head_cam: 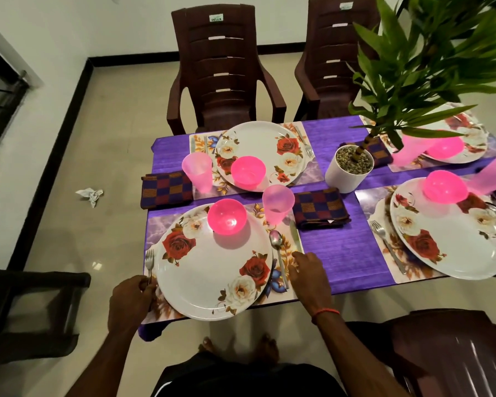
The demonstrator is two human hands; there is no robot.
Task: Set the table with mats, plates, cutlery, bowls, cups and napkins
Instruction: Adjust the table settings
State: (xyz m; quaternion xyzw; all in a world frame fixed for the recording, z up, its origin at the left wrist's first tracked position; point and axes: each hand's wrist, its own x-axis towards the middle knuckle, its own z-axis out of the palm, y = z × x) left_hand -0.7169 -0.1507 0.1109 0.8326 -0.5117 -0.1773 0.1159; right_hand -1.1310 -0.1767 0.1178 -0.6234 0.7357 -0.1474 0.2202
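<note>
Head view: my left grip [132, 295] is narrow, with the fingers curled on the handle of the fork [149, 263]. The fork lies just left of the near plate [212, 270], tines pointing away from me. My right grip [307, 270] is wide and flat on the mat [156, 224], right of that plate. Its fingertips are at the near end of the knife [295, 236]. The spoon [278, 250] lies between the knife and the plate's rim.

I take this step to be squaring up the cutlery at this place. I should slide the fork rather than lift it and keep it parallel to the knife, with its handle end level with the other two. It should stay on the mat, since the bench [341, 253] ends close to the left of the plate. The plate sits near the bench's front edge, so I must keep my wrists low and off its rim.

The pink bowl [226, 217] stands on the plate's far side. The cup [278, 204] is beyond the plate to the right, and the napkin [321, 207] lies further right.
</note>
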